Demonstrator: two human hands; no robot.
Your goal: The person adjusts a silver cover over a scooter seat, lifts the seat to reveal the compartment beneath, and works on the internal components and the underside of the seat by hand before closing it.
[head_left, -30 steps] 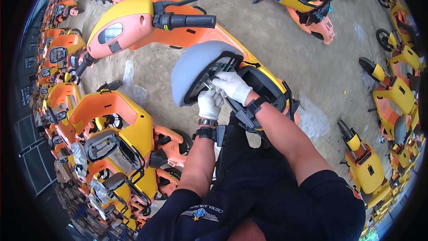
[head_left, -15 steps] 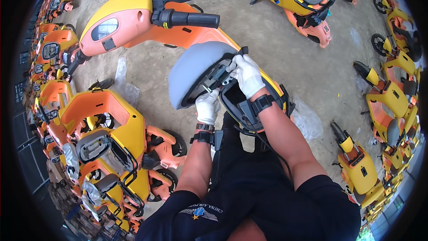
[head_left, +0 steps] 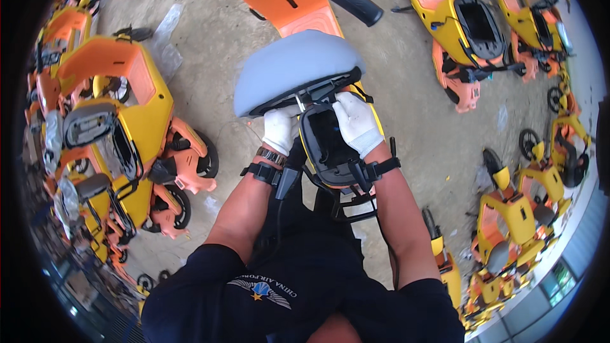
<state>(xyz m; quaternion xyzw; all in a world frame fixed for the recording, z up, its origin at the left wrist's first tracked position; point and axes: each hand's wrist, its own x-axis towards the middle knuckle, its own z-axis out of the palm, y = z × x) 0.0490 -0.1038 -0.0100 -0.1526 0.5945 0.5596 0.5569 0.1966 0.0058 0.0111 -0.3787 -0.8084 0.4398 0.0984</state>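
Observation:
A light grey scooter seat is tipped up at the front of an open black storage compartment. Metal hinge parts show under the seat's dark lower edge. My left hand, in a white glove, is closed at the left part of that edge, its fingertips partly hidden. White-gloved too, my right hand lies over the compartment's front right rim. Its fingers are bent in beneath the seat, close to the hinge; whatever they pinch cannot be made out.
The scooter's handlebar grip juts out beyond the seat, above its orange footboard. Yellow and orange scooters stand close on the left, with several more at right. Clear plastic wrapping lies on the concrete floor.
The view has shifted, so the handlebar sits higher. The seat has turned more level across the compartment's front. Both hands have come lower on its underside, and the right is nearer the rim.

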